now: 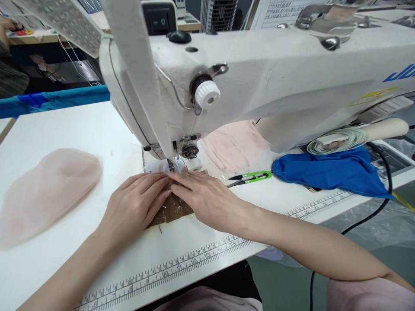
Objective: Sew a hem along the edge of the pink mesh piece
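A strip of thin white fabric [157, 166] lies under the presser foot [170, 165] of a white sewing machine [259, 77]. My left hand [138, 196] is on the near side of the foot, its fingers together and the thumb tucked in along the fabric's edge. Close against it, my right hand [207, 196] presses the fabric just right of the needle, fingers closed together. Both sets of fingertips meet before the foot and hide most of the fabric's near edge. Below them shows a brown plate [175, 207] with clear tape.
Sheer pink fabric [52, 190] lies on the left of the white table [113, 255]; more pink fabric [236, 144] sits behind the needle. Green thread snips [256, 176], a blue cloth [330, 172] and a coil of pale cord [337, 140] are on the right. A printed ruler [181, 263] edges the table.
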`<act>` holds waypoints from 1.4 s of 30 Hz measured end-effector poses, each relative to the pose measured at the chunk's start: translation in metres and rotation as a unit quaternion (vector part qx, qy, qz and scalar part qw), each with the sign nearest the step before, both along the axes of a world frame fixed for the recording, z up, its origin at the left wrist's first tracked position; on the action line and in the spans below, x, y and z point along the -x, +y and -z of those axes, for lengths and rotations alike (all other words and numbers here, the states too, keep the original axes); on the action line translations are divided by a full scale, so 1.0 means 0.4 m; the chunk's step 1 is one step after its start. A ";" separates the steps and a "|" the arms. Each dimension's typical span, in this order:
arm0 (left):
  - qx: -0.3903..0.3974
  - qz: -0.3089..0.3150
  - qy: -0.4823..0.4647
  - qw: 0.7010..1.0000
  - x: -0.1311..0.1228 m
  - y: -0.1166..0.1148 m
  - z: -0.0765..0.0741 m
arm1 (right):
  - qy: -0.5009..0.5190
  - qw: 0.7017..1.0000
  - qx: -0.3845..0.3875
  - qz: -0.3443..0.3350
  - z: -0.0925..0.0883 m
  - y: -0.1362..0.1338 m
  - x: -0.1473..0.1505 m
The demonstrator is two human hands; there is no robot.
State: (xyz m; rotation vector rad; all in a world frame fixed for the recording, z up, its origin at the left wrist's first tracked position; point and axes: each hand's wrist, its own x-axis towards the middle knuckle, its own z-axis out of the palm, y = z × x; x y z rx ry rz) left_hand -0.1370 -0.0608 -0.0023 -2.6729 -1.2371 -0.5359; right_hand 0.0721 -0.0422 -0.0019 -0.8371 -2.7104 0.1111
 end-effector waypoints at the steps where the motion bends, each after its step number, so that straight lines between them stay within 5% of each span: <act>1: -0.012 -0.006 0.011 1.000 0.004 0.005 0.004 | 0.006 1.000 0.015 -0.002 -0.002 0.000 0.001; 5: -0.027 0.005 0.008 1.000 0.021 0.026 0.013 | 0.019 1.000 0.021 -0.010 -0.001 0.005 0.004; 18: 0.095 0.001 -0.035 0.995 0.005 0.025 0.011 | 0.001 0.989 -0.132 0.066 0.021 0.037 -0.017; 30: -0.040 0.032 0.056 0.997 -0.004 0.018 0.033 | -0.041 0.984 -0.161 0.065 0.034 0.057 -0.014; 42: -0.053 0.022 0.069 0.996 -0.004 0.013 0.030 | -0.080 0.979 -0.164 0.089 0.028 0.054 -0.010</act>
